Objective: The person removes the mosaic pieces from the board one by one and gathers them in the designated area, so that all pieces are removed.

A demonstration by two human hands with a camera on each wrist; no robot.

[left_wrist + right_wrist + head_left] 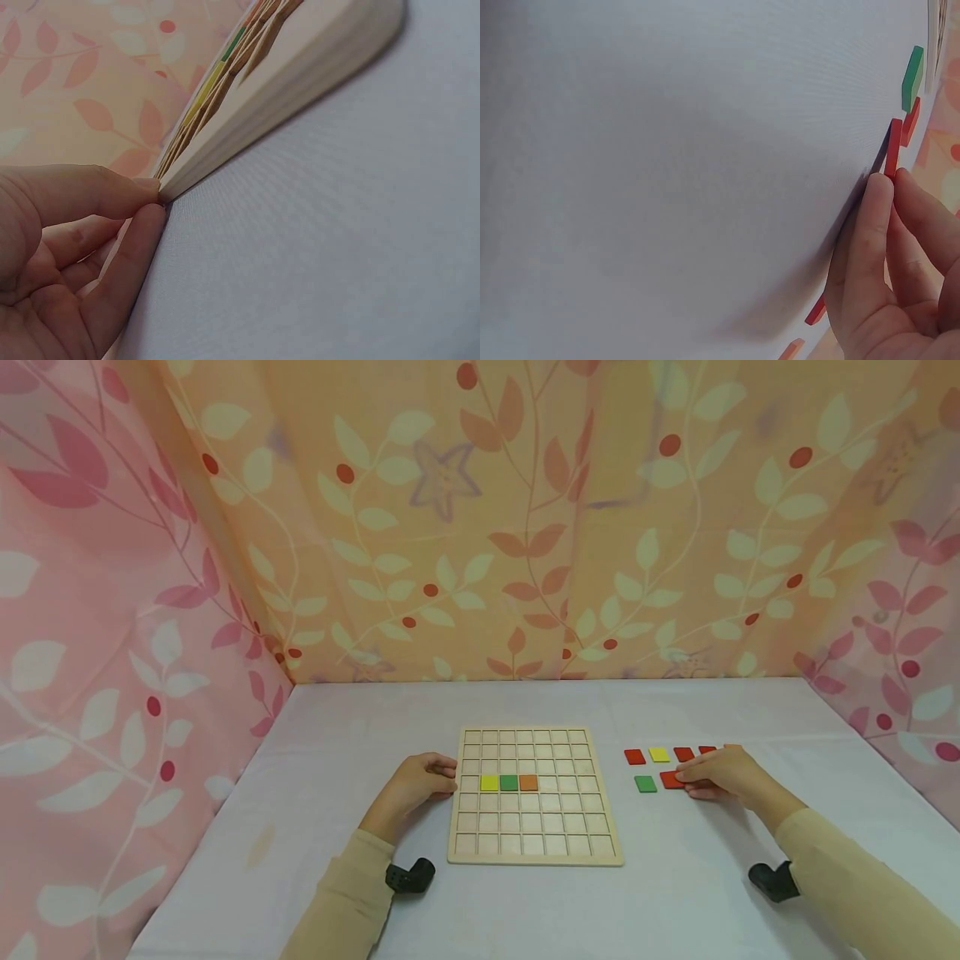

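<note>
**Listener:** Hands first, please: where are they and what are they doing?

**Me:** Both hands are on a white table [525, 910]. My left hand [420, 781] pinches the left edge of a wooden grid board [534, 852] between thumb and fingertip, steadying it. My right hand [720, 774] is at a red tile [670, 779] lying just right of the board, its thumb and fingertips closing on the tile's edge.

**Listener:** Which step does that look like?

**Me:** I judge it the pick-up of the next tile. The board holds a yellow tile [489, 782], a green tile [508, 782] and an orange tile [528, 782], touching in one row. The next move calls for a firm grip on the thin edge, a lift, and a carry leftward to an empty cell.

**Listener:** What else lies nearby?

**Me:** A loose green tile [645, 784] sits just left of the red one, between it and the board. More spare tiles [659, 754], red and yellow, lie in a row beyond.
</note>
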